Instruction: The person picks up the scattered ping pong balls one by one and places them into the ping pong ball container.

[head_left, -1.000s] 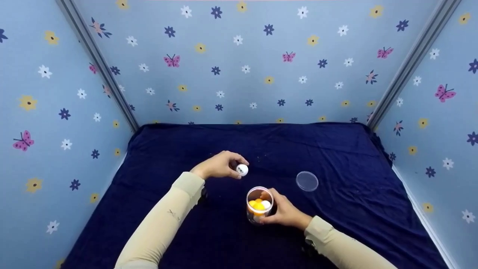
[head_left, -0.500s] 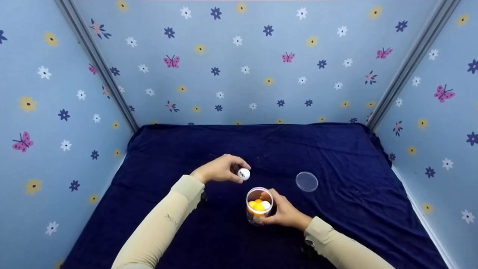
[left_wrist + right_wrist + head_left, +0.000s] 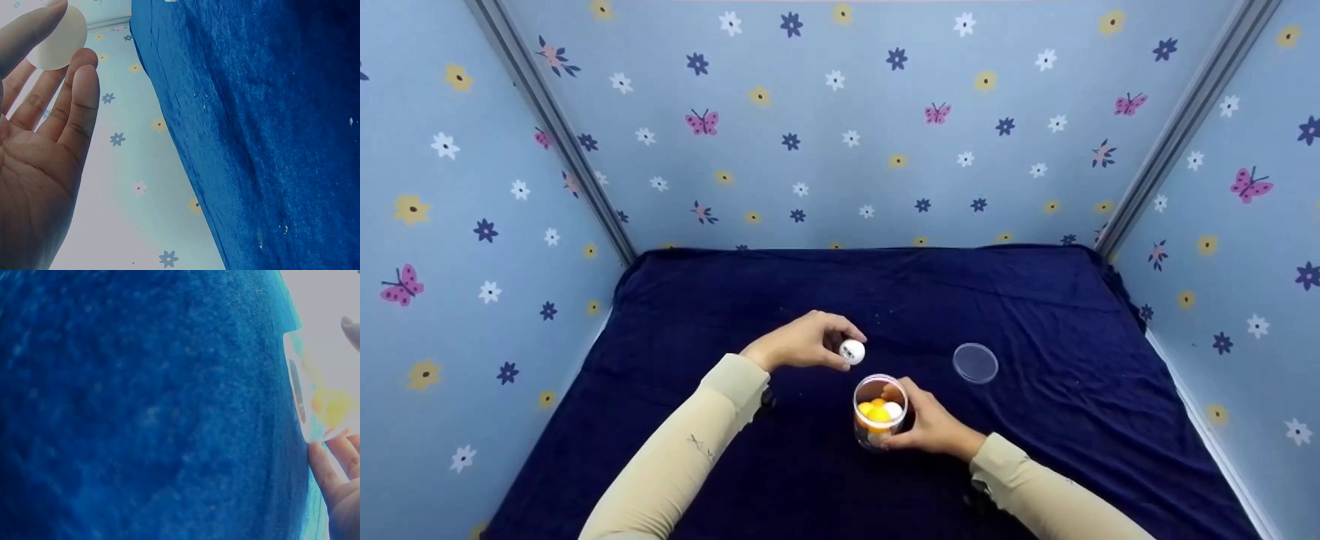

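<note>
In the head view my left hand (image 3: 808, 340) pinches a white ping-pong ball (image 3: 853, 351) with dark print on it, held above and a little left of a clear jar. The left wrist view shows the same ball (image 3: 61, 40) between thumb and fingers. My right hand (image 3: 934, 421) grips the clear jar (image 3: 880, 438) from its right side. Inside the open jar lie several orange balls (image 3: 879, 413) and a white ball (image 3: 893, 410). Washed-out light blurs the jar (image 3: 297, 385) in the right wrist view, where orange shows through its wall.
A round clear lid (image 3: 976, 364) lies on the dark blue cloth (image 3: 720, 292), right of and behind the jar. Flower-patterned walls (image 3: 840, 112) stand at the back and both sides, with grey metal posts (image 3: 551, 131) in the corners.
My left hand has come slightly toward the jar, moving right and nearer with the white ping-pong ball. The right hand and the jar have stayed in place.
</note>
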Tool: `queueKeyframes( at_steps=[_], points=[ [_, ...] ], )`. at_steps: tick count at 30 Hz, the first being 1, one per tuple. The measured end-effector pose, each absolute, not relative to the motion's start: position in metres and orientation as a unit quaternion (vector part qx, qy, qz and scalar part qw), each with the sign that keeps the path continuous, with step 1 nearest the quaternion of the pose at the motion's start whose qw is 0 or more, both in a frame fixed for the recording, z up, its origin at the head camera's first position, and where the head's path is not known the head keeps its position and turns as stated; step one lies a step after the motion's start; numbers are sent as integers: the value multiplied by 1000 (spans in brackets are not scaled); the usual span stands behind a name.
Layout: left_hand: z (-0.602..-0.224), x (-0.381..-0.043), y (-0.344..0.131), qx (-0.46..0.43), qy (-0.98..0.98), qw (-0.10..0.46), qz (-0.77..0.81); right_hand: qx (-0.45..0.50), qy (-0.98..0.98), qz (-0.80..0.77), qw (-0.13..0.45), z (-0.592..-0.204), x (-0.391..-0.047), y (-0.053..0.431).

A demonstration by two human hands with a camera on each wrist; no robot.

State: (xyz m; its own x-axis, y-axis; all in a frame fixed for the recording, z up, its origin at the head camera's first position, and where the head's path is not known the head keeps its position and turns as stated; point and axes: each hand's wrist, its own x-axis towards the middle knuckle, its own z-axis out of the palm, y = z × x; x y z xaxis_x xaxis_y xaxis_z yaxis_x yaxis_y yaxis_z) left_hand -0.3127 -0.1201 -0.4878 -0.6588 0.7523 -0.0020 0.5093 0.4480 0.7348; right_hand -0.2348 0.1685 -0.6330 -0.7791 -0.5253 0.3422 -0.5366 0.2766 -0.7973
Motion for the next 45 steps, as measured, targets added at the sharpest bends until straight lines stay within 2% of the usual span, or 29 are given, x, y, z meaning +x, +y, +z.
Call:
queueKeyframes(
  at_steps=[19, 45],
  points=[
    [-483, -296, -111, 408, 816, 166, 373, 342, -792, 505, -32, -641, -243, 175],
    [-492, -281, -95, 433, 810, 168, 358, 361, -790, 494, -12, -645, -244, 176]
  ],
)
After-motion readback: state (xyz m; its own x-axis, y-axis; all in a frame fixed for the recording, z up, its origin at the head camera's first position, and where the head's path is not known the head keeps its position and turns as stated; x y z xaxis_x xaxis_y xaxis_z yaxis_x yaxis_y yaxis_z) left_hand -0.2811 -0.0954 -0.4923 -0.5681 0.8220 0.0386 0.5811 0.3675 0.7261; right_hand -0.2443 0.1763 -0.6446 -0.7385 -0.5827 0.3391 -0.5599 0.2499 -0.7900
